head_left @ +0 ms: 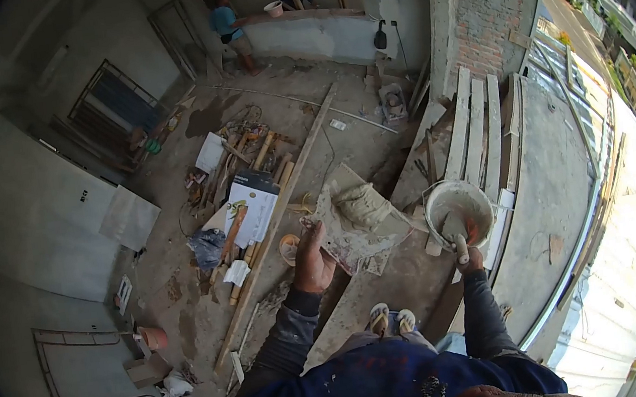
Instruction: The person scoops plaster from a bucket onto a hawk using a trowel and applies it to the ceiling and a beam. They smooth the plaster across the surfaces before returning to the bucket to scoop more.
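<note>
My left hand point(314, 262) grips the near left edge of a flat, mortar-smeared board point(380, 240). A heap of wet grey mortar point(361, 206) lies on the board's upper part. My right hand point(469, 258) is closed round the handle of a trowel point(455, 228), whose blade points into a round bucket point(470, 194) at the right. Grey residue coats the inside of the bucket. Part of the trowel's blade is hard to make out against it.
Long planks point(471, 128) lie beyond the bucket. Left of the board are a long beam point(287, 202), a white box point(251, 207), and scrap wood. Two people point(228, 25) are near the far low wall point(314, 38). A brick column point(491, 6) stands at the upper right.
</note>
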`<state>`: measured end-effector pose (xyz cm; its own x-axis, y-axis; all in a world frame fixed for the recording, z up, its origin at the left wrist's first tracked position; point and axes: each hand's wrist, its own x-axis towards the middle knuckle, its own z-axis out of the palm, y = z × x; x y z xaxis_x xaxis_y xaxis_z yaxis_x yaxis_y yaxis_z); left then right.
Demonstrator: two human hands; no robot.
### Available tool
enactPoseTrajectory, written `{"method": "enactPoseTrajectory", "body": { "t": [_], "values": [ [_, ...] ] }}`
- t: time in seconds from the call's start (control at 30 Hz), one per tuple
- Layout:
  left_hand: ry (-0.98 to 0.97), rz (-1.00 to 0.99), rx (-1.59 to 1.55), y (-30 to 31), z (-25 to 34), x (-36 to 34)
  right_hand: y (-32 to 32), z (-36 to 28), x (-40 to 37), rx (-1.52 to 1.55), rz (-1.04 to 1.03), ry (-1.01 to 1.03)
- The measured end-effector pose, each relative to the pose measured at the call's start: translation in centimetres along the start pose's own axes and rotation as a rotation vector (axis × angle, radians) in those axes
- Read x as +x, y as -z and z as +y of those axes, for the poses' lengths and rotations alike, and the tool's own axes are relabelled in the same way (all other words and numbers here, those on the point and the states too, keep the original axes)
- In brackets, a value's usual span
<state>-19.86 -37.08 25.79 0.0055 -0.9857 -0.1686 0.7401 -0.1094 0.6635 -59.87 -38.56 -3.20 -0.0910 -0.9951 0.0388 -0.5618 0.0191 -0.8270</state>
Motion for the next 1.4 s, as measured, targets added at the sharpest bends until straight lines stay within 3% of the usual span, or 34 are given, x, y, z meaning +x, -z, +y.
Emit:
{"method": "enactPoseTrajectory", "body": {
  "t": [0.07, 0.2, 0.27, 0.33, 0.4, 0.43, 0.63, 0.73, 0.8, 0.83, 0.97, 1.07, 1.13, 1.2, 1.27, 1.3, 1.4],
  "values": [
    [0.011, -0.01, -0.014, -0.1, -0.2, 0.0, -0.3, 0.6, 1.1, -0.123, -0.017, 0.079],
    [-0.003, -0.022, -0.008, -0.9, -0.1, -0.3, -1.6, 1.7, 1.8, -0.036, -0.003, 0.157],
    [0.001, -0.014, -0.029, -1.1, -0.4, -0.3, -2.9, 3.2, 1.8, 0.368, 0.011, 0.089],
    [0.0, -0.012, -0.03, -1.1, -0.5, -0.5, -3.2, 4.0, 2.1, 0.335, -0.03, 0.043],
    [-0.003, -0.009, -0.025, -1.0, -0.5, -0.5, -2.4, 0.4, 2.5, 1.599, 0.083, -0.966],
    [-0.007, -0.012, -0.022, -0.8, -0.5, -0.4, -2.3, -0.2, 2.2, 1.648, 0.05, -0.935],
    [-0.013, -0.018, -0.036, -3.2, 0.1, -1.1, -1.2, -1.3, 1.0, 1.537, -0.202, -0.852],
    [-0.033, -0.007, 0.008, -2.3, -0.5, -1.0, -1.0, -0.8, 0.8, 1.486, -0.224, -0.85],
    [-0.029, 0.004, 0.035, -3.4, -0.4, -1.2, -0.4, -2.0, 0.7, 1.381, -0.059, -0.992],
    [-0.028, -0.018, 0.036, -3.9, -0.5, -1.5, -0.4, -1.5, 0.5, 1.422, -0.077, -0.934],
    [-0.039, -0.04, 0.059, -3.5, -0.8, -1.3, 0.4, -2.4, -0.4, 1.354, 0.074, -1.062],
    [-0.062, -0.025, 0.049, -3.8, -0.8, -1.2, 0.0, -1.0, -0.9, 1.204, 0.04, -1.077],
    [-0.007, -0.058, 0.047, -3.7, -0.9, -1.1, 1.6, -3.4, -2.5, 0.961, 0.207, -1.089],
    [-0.032, -0.074, 0.043, -3.4, -1.0, -1.1, 1.1, 3.8, -5.1, 0.119, 0.107, -0.616],
    [-0.011, -0.103, 0.049, -3.7, -1.0, -0.9, 1.0, 2.9, -5.5, -0.007, 0.676, -0.606],
    [-0.015, -0.101, 0.038, -3.7, -1.2, -0.8, 3.6, -5.3, -6.1, 0.003, 0.677, -0.609],
    [0.007, -0.086, 0.057, -4.3, -2.2, -0.7, 5.1, -11.9, -7.7, 0.175, 0.478, -0.348]
  ]
}}
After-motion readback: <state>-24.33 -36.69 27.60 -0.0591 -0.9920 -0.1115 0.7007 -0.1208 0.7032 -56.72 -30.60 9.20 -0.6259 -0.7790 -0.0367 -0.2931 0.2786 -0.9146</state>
